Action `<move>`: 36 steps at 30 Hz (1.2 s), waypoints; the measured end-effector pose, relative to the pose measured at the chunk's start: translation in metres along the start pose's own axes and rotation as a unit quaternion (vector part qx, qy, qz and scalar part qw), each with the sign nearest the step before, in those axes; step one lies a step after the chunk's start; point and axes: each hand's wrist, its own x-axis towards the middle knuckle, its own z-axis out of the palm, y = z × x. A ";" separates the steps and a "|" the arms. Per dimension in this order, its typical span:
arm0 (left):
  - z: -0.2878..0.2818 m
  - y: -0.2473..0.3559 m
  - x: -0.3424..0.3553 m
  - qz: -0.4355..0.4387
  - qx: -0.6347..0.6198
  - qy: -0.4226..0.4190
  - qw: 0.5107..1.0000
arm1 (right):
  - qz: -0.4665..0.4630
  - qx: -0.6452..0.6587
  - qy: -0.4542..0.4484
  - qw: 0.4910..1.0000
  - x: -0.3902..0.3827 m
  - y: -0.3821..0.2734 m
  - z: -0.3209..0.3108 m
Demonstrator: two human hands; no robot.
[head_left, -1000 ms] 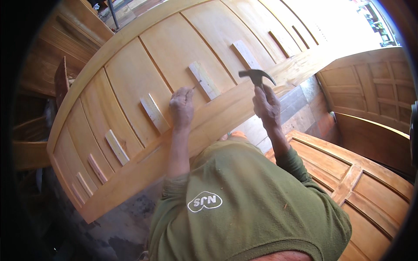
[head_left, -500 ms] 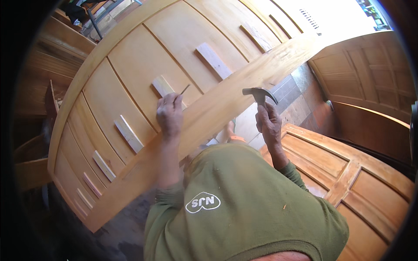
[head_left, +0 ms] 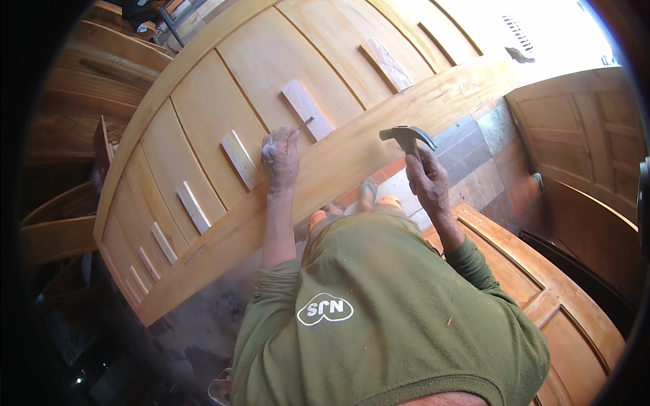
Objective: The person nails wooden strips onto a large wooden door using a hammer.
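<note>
My left hand is closed over the near edge of a large pale wooden panel door. From its fingers sticks a short thin metal pin, a nail or a punch. The pin's tip is over a small wooden block lying across a groove of the door; whether it touches cannot be made out. My right hand grips the handle of a claw hammer, raised right of the left hand and near the door's long edge rail.
More small wooden blocks lie in a row along the door. A reddish panelled door is at my right, and another leans beyond it. Wooden boards stand at the left. My feet are on the tiled floor below.
My left hand, with the pin, has moved right along the door, from one block towards another. The hammer stays raised in my right hand. The view has shifted slightly.
</note>
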 end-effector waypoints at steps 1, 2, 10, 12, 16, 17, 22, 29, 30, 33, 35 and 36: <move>0.001 0.001 0.000 0.000 0.002 0.001 1.000 | -0.005 -0.009 0.001 1.000 0.002 0.000 0.000; 0.001 0.001 0.000 0.001 0.003 0.003 1.000 | -0.011 -0.018 0.002 1.000 0.003 0.000 0.000; 0.004 0.000 0.002 0.011 0.017 0.001 1.000 | -0.030 -0.008 -0.023 0.999 0.006 -0.022 0.023; 0.004 -0.003 0.002 0.029 -0.006 0.006 1.000 | -0.077 -0.057 -0.021 0.995 0.009 -0.031 0.034; 0.002 -0.007 0.002 0.034 -0.007 0.007 0.999 | -0.198 -0.138 -0.037 0.970 0.029 -0.037 0.059; 0.001 -0.006 0.003 0.028 -0.004 -0.015 0.999 | -0.199 -0.140 -0.035 0.969 0.034 -0.039 0.067; 0.001 0.000 0.007 0.034 -0.005 -0.010 0.999 | -0.321 -0.235 -0.040 0.917 0.070 -0.041 0.105; -0.001 0.000 0.006 0.037 0.004 -0.011 0.999 | -0.282 -0.298 -0.084 0.908 0.078 -0.046 0.114; -0.001 0.002 0.007 0.039 -0.005 -0.010 0.999 | -0.319 -0.270 -0.072 0.906 0.078 -0.043 0.115; 0.001 -0.002 0.004 0.033 0.023 -0.016 0.999 | -0.346 -0.285 -0.082 0.890 0.076 -0.046 0.115; -0.002 0.002 0.005 0.033 0.016 -0.016 0.999 | -0.337 -0.328 -0.105 0.877 0.074 -0.056 0.113; -0.004 0.003 0.006 0.034 0.009 -0.016 0.999 | -0.342 -0.316 -0.089 0.880 0.073 -0.063 0.112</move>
